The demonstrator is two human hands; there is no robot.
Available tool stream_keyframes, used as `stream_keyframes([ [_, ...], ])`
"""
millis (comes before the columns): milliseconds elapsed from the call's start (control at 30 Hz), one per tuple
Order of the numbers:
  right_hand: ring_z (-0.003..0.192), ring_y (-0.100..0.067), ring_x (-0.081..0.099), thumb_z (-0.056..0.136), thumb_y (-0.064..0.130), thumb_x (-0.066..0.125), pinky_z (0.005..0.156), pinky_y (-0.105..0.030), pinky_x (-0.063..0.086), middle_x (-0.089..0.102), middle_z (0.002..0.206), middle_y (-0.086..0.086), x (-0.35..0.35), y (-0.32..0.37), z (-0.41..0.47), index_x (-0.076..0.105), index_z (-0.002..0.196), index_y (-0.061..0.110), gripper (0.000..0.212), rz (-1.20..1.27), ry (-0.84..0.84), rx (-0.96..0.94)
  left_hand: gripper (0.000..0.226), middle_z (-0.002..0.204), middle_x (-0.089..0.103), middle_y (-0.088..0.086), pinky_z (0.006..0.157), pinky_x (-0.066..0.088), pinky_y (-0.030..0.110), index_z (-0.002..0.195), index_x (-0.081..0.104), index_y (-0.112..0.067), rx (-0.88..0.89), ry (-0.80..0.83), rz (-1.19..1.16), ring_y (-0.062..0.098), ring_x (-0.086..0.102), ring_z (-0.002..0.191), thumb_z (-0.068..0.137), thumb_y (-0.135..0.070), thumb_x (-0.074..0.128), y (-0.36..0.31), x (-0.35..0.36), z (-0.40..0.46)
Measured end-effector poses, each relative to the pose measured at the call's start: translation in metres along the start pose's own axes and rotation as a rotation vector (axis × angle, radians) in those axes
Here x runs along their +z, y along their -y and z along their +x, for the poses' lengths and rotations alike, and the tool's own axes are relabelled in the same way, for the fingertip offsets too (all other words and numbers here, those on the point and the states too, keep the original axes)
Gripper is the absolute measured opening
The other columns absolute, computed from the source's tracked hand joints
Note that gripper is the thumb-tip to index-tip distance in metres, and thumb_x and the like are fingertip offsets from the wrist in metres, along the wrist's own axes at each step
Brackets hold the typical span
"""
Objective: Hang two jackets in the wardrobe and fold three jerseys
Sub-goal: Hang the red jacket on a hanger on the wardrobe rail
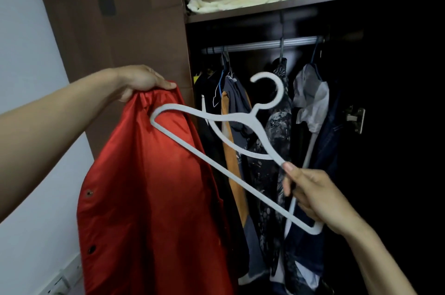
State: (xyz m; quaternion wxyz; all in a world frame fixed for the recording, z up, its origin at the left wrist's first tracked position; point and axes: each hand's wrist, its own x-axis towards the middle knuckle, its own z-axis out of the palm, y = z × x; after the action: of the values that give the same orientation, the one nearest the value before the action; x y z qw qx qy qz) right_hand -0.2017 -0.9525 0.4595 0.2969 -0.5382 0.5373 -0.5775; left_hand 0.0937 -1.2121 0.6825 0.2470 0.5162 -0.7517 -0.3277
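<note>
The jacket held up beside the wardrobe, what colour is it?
Shiny red jacket, clearest in the head view.

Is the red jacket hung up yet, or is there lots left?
Not yet. The left hand holds the red jacket up, the right hand holds a white hanger, still outside the jacket. The rail awaits it. No second jacket or jerseys show.
</note>
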Motion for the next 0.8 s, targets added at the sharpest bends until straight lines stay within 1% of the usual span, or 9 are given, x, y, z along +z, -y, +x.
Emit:
stream_keyframes([
  [67,0.035,-0.009,0.023,0.099,0.053,0.048,0.038,-0.019,0.020,0.028,0.041,0.005,0.023,0.008,0.004,0.060,0.062,0.012,0.056,-0.085,-0.036,-0.110,0.022,0.071,0.074,0.011,0.061,0.062,0.052,0.084,0.070,-0.009,0.040,-0.030,-0.069,0.025,0.073,0.059,0.092,-0.030,0.070,-0.027,0.031,-0.056],
  [167,0.040,-0.004,0.034,0.101,0.051,0.046,0.047,-0.020,0.027,0.037,0.042,0.006,0.059,0.008,0.012,0.060,0.063,0.011,0.057,-0.164,-0.094,-0.197,0.024,0.058,0.069,0.009,0.046,0.059,0.042,0.081,0.063,-0.011,0.025,-0.033,-0.215,0.018,0.068,0.045,0.100,-0.024,0.057,-0.040,0.042,-0.069],
  [233,0.044,-0.006,0.038,0.102,0.051,0.046,0.051,-0.027,0.030,0.039,0.045,0.005,0.086,0.003,0.012,0.058,0.063,0.012,0.056,-0.134,-0.088,-0.212,0.028,0.053,0.067,0.008,0.044,0.058,0.042,0.082,0.060,-0.010,-0.007,-0.035,-0.369,0.018,0.067,0.044,0.103,-0.025,0.051,-0.044,0.042,-0.070],
  [333,0.044,-0.005,0.038,0.103,0.052,0.044,0.052,-0.024,0.029,0.039,0.045,0.007,0.122,-0.002,0.015,0.057,0.063,0.014,0.056,-0.106,-0.040,-0.224,0.030,0.053,0.067,0.009,0.046,0.059,0.039,0.084,0.059,-0.007,-0.035,0.017,-0.529,0.018,0.067,0.044,0.106,-0.022,0.045,-0.053,0.053,-0.078],
  [433,0.041,-0.005,0.034,0.095,0.068,0.047,0.049,-0.025,0.025,0.036,0.042,0.009,0.133,-0.007,0.028,0.055,0.057,0.019,0.062,0.039,-0.109,-0.176,0.020,0.060,0.066,0.010,0.050,0.061,0.033,0.091,0.058,-0.006,0.040,0.063,-0.663,0.017,0.066,0.045,0.105,-0.013,0.046,-0.059,0.069,-0.094],
  [500,0.041,-0.010,0.029,0.096,0.066,0.050,0.047,-0.024,0.020,0.031,0.044,0.005,0.128,-0.012,0.033,0.048,0.054,0.021,0.061,0.165,-0.194,-0.168,0.018,0.065,0.061,0.007,0.057,0.059,0.031,0.087,0.059,-0.010,0.158,-0.051,-0.462,0.015,0.062,0.051,0.102,-0.015,0.052,-0.056,0.069,-0.099],
  [600,0.042,-0.014,0.026,0.098,0.050,0.052,0.044,-0.024,0.017,0.029,0.048,-0.001,0.124,-0.016,0.031,0.044,0.053,0.019,0.055,0.272,-0.218,-0.185,0.024,0.072,0.063,0.004,0.063,0.046,0.030,0.080,0.062,-0.014,0.416,-0.283,0.241,0.016,0.057,0.064,0.099,-0.029,0.059,-0.054,0.055,-0.111],
  [700,0.042,-0.013,0.026,0.097,0.046,0.053,0.041,-0.022,0.019,0.030,0.048,0.000,0.122,-0.013,0.034,0.045,0.052,0.016,0.054,0.308,-0.228,-0.205,0.020,0.106,0.064,0.001,0.077,0.043,0.038,0.100,0.065,-0.027,0.608,-0.412,0.931,0.028,0.061,0.101,0.099,-0.042,0.052,-0.051,0.044,-0.115],
  [800,0.039,-0.010,0.026,0.094,0.049,0.054,0.040,-0.018,0.019,0.031,0.046,0.003,0.112,-0.009,0.042,0.046,0.051,0.016,0.055,0.347,-0.205,-0.201,0.025,0.111,0.060,0.000,0.088,0.040,0.046,0.110,0.056,-0.032,0.770,-0.469,1.110,0.033,0.051,0.109,0.100,-0.047,0.039,-0.036,0.043,-0.103],
])
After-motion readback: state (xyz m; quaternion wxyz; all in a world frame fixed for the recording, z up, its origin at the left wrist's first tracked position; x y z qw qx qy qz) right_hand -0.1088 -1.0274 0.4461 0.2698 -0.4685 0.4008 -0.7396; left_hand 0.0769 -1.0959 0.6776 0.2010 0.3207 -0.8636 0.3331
